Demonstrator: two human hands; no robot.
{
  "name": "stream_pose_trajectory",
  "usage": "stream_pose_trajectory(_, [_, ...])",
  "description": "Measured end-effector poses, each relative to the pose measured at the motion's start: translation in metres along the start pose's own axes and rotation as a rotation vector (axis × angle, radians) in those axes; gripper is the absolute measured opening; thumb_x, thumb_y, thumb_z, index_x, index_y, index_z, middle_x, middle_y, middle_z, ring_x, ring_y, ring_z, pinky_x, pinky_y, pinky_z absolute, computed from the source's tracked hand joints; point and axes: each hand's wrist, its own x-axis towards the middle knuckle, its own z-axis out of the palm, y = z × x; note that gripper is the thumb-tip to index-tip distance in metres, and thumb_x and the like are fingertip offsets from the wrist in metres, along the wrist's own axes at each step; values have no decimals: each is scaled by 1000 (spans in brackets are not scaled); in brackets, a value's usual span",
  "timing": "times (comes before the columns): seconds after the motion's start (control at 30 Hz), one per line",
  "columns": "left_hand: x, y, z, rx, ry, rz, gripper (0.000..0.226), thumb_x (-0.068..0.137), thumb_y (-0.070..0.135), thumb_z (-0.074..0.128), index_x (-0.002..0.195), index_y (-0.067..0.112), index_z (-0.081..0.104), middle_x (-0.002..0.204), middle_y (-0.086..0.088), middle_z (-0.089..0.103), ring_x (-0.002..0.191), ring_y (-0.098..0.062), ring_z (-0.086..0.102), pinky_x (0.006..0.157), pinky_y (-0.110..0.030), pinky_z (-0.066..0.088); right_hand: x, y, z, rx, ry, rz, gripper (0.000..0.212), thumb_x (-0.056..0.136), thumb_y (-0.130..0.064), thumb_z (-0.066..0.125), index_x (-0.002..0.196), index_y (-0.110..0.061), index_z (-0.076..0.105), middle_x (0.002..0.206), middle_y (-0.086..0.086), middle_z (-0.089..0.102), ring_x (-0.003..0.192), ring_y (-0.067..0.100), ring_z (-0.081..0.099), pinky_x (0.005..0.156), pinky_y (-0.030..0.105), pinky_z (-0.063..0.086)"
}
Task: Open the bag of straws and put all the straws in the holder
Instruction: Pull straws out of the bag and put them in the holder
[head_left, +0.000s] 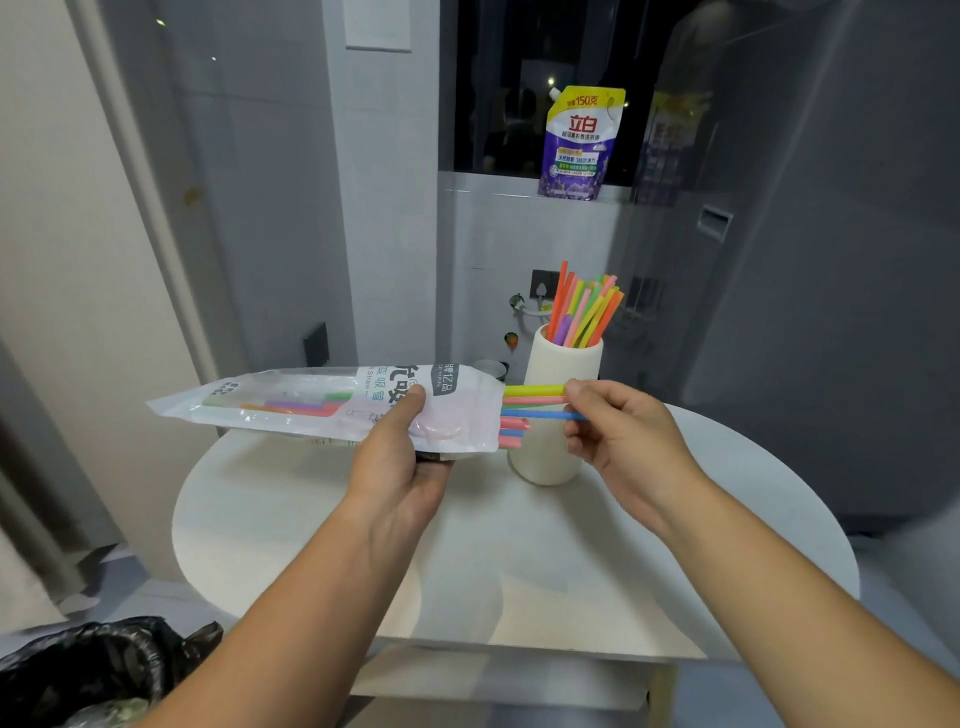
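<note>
A clear plastic straw bag (291, 402) with printed lettering lies level in the air above the round white table (519, 545). My left hand (400, 457) grips it near its open right end, thumb on top. Several coloured straws (524, 410) stick out of that opening. My right hand (618, 431) pinches the tips of a few of them, yellow, pink and blue. Behind them stands a white cylindrical holder (558, 415) on the table, with several bright straws (584, 312) leaning in it.
A purple and yellow detergent pouch (579, 143) stands on the sill at the back. A bin lined with a black bag (88, 670) sits on the floor at lower left. Grey walls close in behind and to the right.
</note>
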Motion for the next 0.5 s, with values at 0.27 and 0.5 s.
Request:
stream_pose_trajectory(0.27, [-1,-3,1,-35,16,-23,32,98,4,63,129,11,62,105,-7,77,73,-18,79,62,-39,65,-3,2,17,409,-61,171,9,89,-3,68,98,-2,70,90,9,68,68,11,62,61,19,56])
stream_pose_trajectory(0.5, [-1,-2,2,-11,4,-23,34,99,5,61,133,10,60,122,-10,75,96,-23,76,77,-45,64,1,1,15,623,89,184,3,90,-4,68,93,-4,67,79,4,66,65,8,59,56,16,54])
